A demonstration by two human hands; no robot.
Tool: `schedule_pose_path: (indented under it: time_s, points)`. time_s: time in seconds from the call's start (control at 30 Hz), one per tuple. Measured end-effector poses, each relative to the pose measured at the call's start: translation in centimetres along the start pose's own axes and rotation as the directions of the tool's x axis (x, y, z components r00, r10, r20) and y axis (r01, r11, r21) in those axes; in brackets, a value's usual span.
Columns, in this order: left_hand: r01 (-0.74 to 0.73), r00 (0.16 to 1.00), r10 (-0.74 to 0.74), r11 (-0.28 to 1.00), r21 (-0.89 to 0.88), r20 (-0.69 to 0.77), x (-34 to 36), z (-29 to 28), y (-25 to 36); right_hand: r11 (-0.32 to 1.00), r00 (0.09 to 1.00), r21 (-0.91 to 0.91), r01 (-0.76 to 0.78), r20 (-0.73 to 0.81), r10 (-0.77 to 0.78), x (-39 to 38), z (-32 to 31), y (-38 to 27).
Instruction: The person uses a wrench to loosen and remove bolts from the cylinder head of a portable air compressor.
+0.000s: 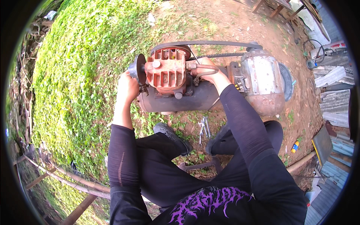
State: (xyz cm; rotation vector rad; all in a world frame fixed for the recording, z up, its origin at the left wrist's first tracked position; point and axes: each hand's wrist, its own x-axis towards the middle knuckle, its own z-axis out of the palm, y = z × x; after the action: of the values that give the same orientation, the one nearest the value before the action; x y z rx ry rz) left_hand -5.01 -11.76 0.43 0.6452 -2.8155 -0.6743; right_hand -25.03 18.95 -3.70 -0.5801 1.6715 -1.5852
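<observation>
1. the ground point(232, 22) is bare brown soil on the right and leafy green growth point(82, 56) on the left.
2. the air compressor point(202, 103) lies across the ground in front of the person's feet, its long dark tank point(161, 102) running left to right.
3. the motor point(262, 75), a worn silver and rusty drum, sits at the compressor's right end.
4. the pump point(166, 71), reddish and ribbed, stands on the tank toward the left.
5. a black belt point(213, 43) runs along the far side, from behind the pump to the motor.
6. the left hand point(128, 88) has its fingers bent against the black round part point(140, 69) on the pump's left; i cannot tell whether they are closed on it.
7. the right hand point(210, 72) reaches behind the curved pipe point(205, 67) at the pump's right; its fingers are hidden, so i cannot tell its grip.
8. metal wrenches point(204, 128) lie on the ground between the shoes point(168, 135).
9. a small yellow and blue bottle point(295, 146) lies well off to the right.
</observation>
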Motion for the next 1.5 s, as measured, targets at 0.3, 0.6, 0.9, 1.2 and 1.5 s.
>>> schedule_pose_path:
  time_s: [0.3, 0.6, 0.9, 1.2, 1.5]
  points:
    - [-0.096, 0.995, 0.094, 0.993, 0.066, 0.040, 0.2, -0.1, 0.6, 0.979, 0.993, -0.202, -0.023, -0.115, 0.000, -0.1, 0.3, -0.2]
    - [0.065, 0.998, -0.065, 0.998, -0.019, 0.009, -0.2, -1.6, 2.0, 0.970, 0.843, -0.094, -0.224, -0.518, 0.145, -10.8, 2.0, -4.2]
    - [0.215, 0.971, -0.179, 0.944, -0.251, 0.158, -1.7, -5.6, 7.2, 0.895, 0.775, 0.095, -0.435, -0.467, 0.426, -27.1, 10.1, 0.5]
    - [0.157, 0.979, -0.079, 0.879, -0.450, 0.188, -2.8, -5.6, 6.3, 0.385, 0.280, 0.839, -0.384, -0.292, 0.915, -21.8, 3.5, 27.0]
    - [0.205, 0.958, -0.097, 0.890, -0.407, 0.270, -3.4, -7.1, 4.7, 0.320, 0.191, 0.909, -0.267, -0.275, 0.942, -19.3, 2.5, 24.1]
